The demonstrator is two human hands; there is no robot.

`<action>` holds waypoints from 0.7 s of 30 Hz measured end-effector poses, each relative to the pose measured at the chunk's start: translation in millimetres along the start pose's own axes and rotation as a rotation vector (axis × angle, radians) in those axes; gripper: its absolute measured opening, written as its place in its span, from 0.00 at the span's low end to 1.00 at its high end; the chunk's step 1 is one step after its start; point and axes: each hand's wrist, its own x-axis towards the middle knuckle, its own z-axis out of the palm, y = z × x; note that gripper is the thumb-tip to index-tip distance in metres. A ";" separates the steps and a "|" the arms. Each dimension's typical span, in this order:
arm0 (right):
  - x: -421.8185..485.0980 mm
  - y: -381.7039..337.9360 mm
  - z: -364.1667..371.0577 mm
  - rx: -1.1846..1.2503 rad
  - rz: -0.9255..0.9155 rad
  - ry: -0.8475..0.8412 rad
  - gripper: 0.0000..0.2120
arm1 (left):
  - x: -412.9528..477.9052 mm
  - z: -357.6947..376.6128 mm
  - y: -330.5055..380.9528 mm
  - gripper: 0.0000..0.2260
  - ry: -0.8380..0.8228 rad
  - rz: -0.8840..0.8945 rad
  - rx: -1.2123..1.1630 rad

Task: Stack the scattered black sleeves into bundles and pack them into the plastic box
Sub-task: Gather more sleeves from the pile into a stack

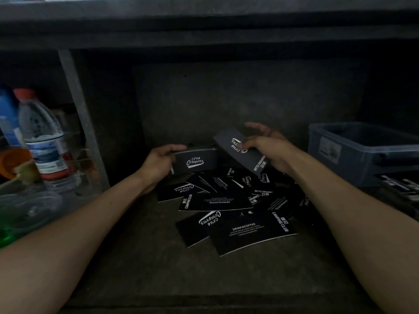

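Dim shelf [140,257]: left hand [158,164] is gripping a bundle [195,162], right hand [269,152] is pinching one sleeve [240,148] above the pile [226,209].

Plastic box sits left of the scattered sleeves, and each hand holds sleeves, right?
No: the head view shows the plastic box right of the scattered sleeves, not left. The left hand and right hand do each hold sleeves.

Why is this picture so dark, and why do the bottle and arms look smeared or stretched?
Head view: the light under the shelf is dim, so the white print on the scattered sleeves shows. Head view, edges: the water bottle is blurred, and the wide lens stretches the forearms. Head view, centre: the bundle in the left hand looks sharper.
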 end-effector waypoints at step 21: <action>-1.1 26.8 41.7 -0.177 -0.009 0.160 0.17 | -8.2 -0.4 0.9 0.18 -0.120 0.122 0.183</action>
